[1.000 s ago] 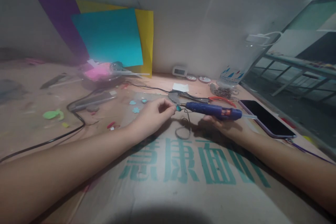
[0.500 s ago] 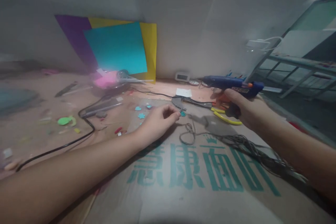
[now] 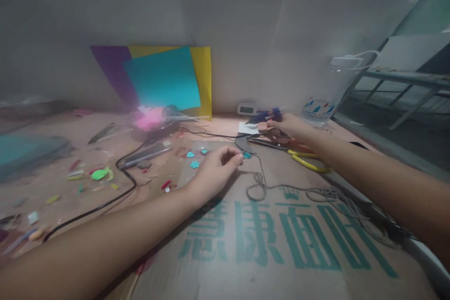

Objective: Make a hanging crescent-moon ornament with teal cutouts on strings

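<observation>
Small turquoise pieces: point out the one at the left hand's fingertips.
The turquoise piece right of the left hand; the others, like the flower and the heart, lie left of that hand.

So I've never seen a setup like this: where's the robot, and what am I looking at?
There's no robot, just a person's two bare hands, seen from a camera worn on their head. The left hand pinches a small teal piece; the right hand holds a blue glue gun. Below them lies printed cardboard with a loose grey cord. Around it are a teal flower, a yellow-handled tool and other small scraps.
</observation>
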{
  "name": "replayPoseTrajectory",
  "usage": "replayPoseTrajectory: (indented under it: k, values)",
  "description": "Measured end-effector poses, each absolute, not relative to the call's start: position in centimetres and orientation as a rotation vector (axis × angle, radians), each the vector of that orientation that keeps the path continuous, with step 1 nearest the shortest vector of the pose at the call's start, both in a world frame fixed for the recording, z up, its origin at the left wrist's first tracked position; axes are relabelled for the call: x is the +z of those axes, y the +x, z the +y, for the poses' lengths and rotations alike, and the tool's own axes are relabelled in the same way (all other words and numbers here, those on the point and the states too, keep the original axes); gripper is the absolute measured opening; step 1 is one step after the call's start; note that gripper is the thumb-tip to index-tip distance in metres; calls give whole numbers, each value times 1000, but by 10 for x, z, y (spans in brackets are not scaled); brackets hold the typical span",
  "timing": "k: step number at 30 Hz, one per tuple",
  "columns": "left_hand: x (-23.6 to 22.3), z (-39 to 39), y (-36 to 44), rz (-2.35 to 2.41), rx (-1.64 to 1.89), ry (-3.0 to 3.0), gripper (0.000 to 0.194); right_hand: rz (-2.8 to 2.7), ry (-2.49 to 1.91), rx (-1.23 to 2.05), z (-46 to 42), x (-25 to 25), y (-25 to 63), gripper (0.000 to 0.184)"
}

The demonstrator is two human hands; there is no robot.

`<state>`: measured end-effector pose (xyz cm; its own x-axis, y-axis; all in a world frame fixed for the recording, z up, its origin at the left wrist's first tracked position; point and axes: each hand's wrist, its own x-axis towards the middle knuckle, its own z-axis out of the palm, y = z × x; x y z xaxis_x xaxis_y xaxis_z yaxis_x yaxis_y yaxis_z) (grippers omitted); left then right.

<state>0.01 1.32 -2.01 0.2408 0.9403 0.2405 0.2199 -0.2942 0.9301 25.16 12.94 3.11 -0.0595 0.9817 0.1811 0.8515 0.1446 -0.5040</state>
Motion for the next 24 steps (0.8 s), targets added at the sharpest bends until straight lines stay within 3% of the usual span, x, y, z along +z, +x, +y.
replayPoseTrajectory:
  k: [11,17,24]
  values:
    - [-14,11,0,1073,1109,1665,22,-2157,-1876,69,121,32,272,41]
    - [-12,10,1,999,1139,1578,17,-2243,-1460,-366,74,39,271,31]
    - [-8,7,3,946,1148,1419,19,-2031,-1261,606,22,27,206,17]
